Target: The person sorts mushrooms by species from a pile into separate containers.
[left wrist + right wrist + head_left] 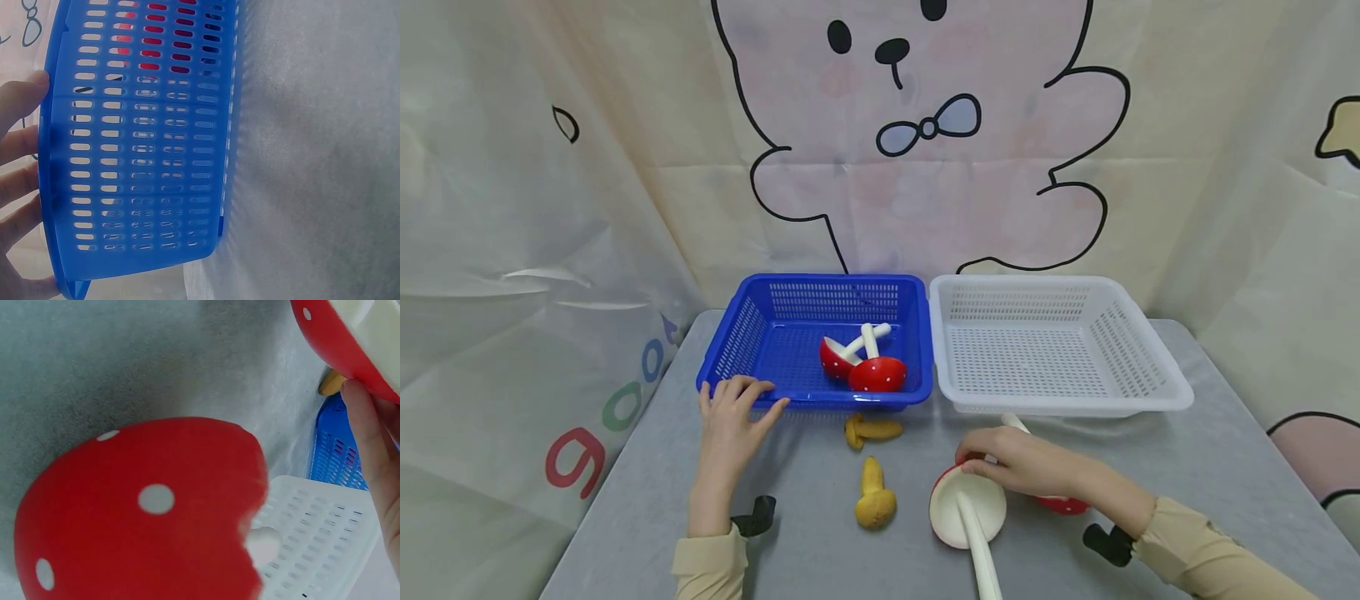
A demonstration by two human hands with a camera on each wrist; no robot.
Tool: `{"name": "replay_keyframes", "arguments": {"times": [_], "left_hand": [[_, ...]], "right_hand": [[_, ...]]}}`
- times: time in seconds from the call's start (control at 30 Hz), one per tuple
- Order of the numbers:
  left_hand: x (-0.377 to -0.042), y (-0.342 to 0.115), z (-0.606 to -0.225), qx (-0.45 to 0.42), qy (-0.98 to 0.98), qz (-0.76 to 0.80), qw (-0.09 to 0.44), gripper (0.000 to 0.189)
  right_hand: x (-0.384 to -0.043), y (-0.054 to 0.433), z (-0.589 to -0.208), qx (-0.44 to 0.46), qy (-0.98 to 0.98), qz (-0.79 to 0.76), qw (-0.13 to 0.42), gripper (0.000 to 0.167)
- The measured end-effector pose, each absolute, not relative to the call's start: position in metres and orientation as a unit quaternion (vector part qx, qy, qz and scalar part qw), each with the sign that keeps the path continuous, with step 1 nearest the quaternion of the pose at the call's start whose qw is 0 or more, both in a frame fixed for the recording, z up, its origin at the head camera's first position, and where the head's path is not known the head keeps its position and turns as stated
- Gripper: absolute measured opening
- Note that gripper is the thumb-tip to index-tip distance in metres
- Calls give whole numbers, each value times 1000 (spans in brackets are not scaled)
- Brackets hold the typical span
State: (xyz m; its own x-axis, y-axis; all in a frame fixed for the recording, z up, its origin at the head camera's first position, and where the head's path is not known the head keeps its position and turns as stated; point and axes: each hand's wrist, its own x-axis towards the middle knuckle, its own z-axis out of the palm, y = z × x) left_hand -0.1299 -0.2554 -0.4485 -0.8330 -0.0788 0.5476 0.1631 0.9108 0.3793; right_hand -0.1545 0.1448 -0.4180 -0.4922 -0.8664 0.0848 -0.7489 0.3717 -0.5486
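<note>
The grey bench (812, 550) carries everything. On its far side the white basket (1060, 406) stands right, the blue basket (820, 401) just beside it on the left, with two red-capped mushrooms (880, 376) in its right half. My left grip (730, 429) has its fingers bent over the blue basket's near rim, at the left end, the thumb against that rim.

My right grip (1026, 460) is clamped on the cap edge of a red mushroom (967, 508), nearer than the white basket, its pale underside showing and its stem pointing near; I can't tell whether it's off the bench. Another red mushroom (137, 506) lies under my right forearm.

I judge this to be the pick-up step. The next move likely calls for keeping the pinch, lifting, and carrying left into the blue basket, with the long stem clear of the two small yellow mushrooms (876, 504) between my hands.
</note>
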Motion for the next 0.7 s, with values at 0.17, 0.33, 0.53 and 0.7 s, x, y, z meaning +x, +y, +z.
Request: {"name": "replay_keyframes", "arguments": {"times": [0.17,0.33,0.53,0.7], "left_hand": [[-130,-255,-448,-22,-933,-211,289,31],[-130,-255,-449,-21,-933,-213,288,31],[-130,-256,-449,-25,-932,-211,293,31],[-131,-256,-450,-31,-930,-211,301,29]], "right_hand": [[-159,144,-415,-473,828,-280,113,16],[-164,142,-403,-434,842,-293,127,17],[-171,138,-386,-384,858,-313,138,19],[-178,133,-373,-360,863,-330,129,18]]}}
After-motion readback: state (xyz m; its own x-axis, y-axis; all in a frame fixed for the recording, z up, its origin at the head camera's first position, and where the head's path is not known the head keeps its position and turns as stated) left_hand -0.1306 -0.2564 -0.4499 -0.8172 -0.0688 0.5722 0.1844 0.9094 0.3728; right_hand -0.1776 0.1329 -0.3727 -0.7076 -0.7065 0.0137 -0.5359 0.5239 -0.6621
